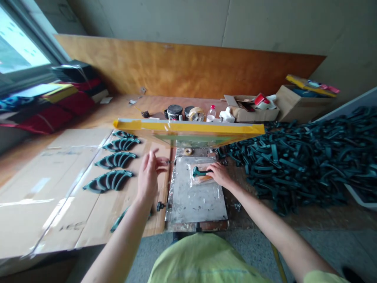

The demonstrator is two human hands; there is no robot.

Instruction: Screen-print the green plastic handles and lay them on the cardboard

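Currently, the dark green, curved plastic part (200, 171) lies crosswise on a tan block wrapped in clear film (203, 179), toward the far right of a flat, grey metal plate (191, 204). My right hand (220, 175) is closed over the right end of the part, fingers bent and fingertips in contact with it; the thumb position I cannot tell. My left hand (149, 171) is raised to the left of the plate, partly open, fingers loosely bent, with nothing visible in its grasp.

A black star-shaped knob (160, 206) projects at the plate's left edge. Beyond the block, a frame edged in yellow tape (188, 126) is tilted up, its near edge above the far end of the plate. To my left, on a tan cardboard sheet (64, 165), similar green parts (114, 160) are arranged in fanned rows; some sit partly behind my left forearm. To my right is a large loose heap of dark green parts (288, 161). Behind the frame stand a black-lidded jar (174, 112) and a clear bottle with a red cap (211, 113), before a brown wooden board (191, 74).
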